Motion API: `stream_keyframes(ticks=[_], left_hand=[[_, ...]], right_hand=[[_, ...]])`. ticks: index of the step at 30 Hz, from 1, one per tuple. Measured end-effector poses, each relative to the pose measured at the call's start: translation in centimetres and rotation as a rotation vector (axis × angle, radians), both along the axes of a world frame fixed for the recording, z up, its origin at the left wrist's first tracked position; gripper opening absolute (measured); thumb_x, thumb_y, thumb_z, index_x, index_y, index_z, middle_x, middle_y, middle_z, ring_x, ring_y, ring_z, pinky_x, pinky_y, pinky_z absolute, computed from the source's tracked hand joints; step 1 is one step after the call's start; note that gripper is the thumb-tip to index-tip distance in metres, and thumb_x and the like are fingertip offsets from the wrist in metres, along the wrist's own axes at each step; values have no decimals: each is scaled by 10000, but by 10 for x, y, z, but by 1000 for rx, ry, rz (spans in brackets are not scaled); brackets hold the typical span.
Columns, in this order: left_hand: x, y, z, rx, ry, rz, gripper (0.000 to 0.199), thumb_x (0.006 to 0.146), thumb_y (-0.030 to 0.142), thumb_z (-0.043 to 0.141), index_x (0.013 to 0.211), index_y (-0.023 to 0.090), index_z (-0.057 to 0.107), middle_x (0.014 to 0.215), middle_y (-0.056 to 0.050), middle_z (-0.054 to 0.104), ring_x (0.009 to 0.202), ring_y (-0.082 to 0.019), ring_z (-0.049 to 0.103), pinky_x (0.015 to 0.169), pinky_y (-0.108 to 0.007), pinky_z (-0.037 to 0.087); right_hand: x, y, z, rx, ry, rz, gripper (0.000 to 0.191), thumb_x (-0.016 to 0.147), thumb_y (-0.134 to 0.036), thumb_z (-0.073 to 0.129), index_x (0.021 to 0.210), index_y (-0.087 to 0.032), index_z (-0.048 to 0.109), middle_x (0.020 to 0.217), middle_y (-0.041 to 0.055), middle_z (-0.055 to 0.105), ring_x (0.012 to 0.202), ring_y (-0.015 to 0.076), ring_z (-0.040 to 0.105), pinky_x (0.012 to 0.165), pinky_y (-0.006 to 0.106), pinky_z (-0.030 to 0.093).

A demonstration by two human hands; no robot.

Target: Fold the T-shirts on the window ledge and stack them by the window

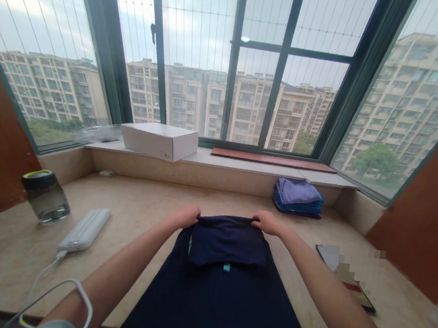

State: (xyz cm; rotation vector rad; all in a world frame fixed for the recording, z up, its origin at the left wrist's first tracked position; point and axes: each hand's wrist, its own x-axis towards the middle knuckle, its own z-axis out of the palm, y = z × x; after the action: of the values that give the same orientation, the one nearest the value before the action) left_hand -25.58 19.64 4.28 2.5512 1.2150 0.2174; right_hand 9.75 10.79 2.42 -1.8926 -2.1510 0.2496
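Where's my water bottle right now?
In the head view, the water bottle stands at the far left of the counter, just left of the white power bank.

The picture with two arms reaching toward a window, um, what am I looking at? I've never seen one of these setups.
There is no machine here: the bare arms belong to a person wearing a camera on their head, and this single picture looks forward and down from it. The left hand and right hand grip the far edge of a dark navy cloth garment. On the beige stone-like counter are a clear bottle with a dark lid, a white plastic block with a cable, a folded purple and blue cloth stack and a flat item, partly pixelated. A white cardboard box sits on the window ledge.
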Motion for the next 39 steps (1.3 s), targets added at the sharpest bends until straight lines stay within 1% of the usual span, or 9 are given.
stream_keyframes(ticks=[3, 8, 11, 14, 21, 26, 30, 35, 39], left_hand=[[2, 4, 4, -20, -59, -20, 213, 818, 374, 773, 939, 200, 745, 1117, -104, 730, 1121, -282, 664, 993, -382, 499], [14, -7, -5, -40, -104, -52, 600, 680, 292, 830, 1253, 205, 675, 1020, -74, 759, 972, -278, 717, 837, -303, 542], [22, -13, -4, 26, -110, -41, 320, 681, 168, 759, 998, 205, 742, 886, -71, 736, 920, -294, 708, 827, -322, 531], [28, -10, 15, 137, -173, -26, 133, 791, 151, 639, 886, 209, 712, 991, -94, 706, 997, -287, 681, 899, -344, 509], [15, -18, 67, 353, -306, -36, 308, 892, 111, 505, 1147, 224, 635, 1103, -88, 694, 1070, -267, 638, 995, -406, 476], [-12, -59, 28, 408, -190, -143, 620, 734, -5, 607, 1296, 257, 623, 1147, -74, 688, 1133, -280, 620, 1070, -449, 448], [-24, -83, -12, 438, -12, -268, 596, 760, -50, 547, 1235, 284, 682, 1182, -86, 671, 1149, -275, 627, 1124, -476, 417], [-28, -88, -36, 323, 14, -247, 705, 719, 16, 638, 1387, 237, 602, 1471, -143, 581, 1375, -345, 522, 1171, -521, 389], [-20, -78, -23, 333, 34, -222, 512, 728, -18, 601, 1152, 240, 730, 1213, -101, 752, 1146, -309, 695, 1002, -431, 535]], right_hand=[[7, 3, 11, 38, 21, -6, 134, 901, -250, 677, 990, -215, 771, 1092, 86, 762, 1069, 256, 689, 927, 316, 488], [5, -5, 17, 68, 67, 21, 134, 949, -240, 634, 1036, -216, 733, 1000, 70, 774, 951, 235, 719, 823, 279, 497], [4, -10, 21, 112, 95, 10, 122, 947, -200, 631, 1022, -229, 722, 967, 48, 779, 924, 227, 729, 803, 270, 495], [8, -8, 35, 196, 125, -24, 142, 969, -194, 589, 1043, -230, 704, 993, 53, 777, 949, 231, 729, 827, 286, 496], [11, -32, 66, 438, 165, 5, 211, 1000, -231, 522, 1164, -231, 654, 1134, 71, 735, 1077, 232, 679, 947, 352, 492], [1, -82, 11, 425, 77, 194, 197, 932, -136, 600, 1074, -232, 698, 1038, 61, 747, 1003, 234, 687, 940, 375, 500], [-5, -111, -31, 372, -106, 320, 306, 962, -78, 515, 1143, -247, 696, 1024, 63, 733, 977, 226, 672, 923, 381, 494], [-10, -123, -41, 343, -128, 208, 497, 875, -36, 573, 1320, -243, 648, 1158, 98, 688, 1088, 253, 638, 974, 414, 488], [-9, -110, -30, 281, -55, 135, 502, 816, -66, 676, 1273, -273, 706, 1267, 95, 682, 1177, 274, 629, 1029, 423, 470]])
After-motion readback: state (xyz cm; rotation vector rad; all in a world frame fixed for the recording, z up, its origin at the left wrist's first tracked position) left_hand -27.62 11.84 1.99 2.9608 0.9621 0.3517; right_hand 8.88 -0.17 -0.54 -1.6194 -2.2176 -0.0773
